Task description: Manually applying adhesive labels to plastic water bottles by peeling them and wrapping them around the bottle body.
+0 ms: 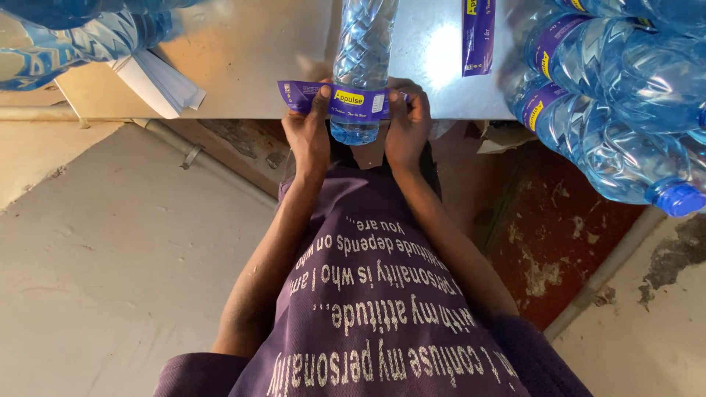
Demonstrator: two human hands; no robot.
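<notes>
A clear plastic water bottle lies on the metal table, one end poking over the near edge. A purple label with a yellow patch is wrapped across it close to that end. My left hand pinches the label's left part, thumb on top. My right hand presses the label's right end against the bottle. Both hands touch the bottle's sides at the table edge.
Several filled bottles with purple labels and blue caps are piled at the right, and more bottles lie at the top left. A stack of white sheets sits left of my hands. A loose purple label strip lies on the table. Below are a concrete floor and pipes.
</notes>
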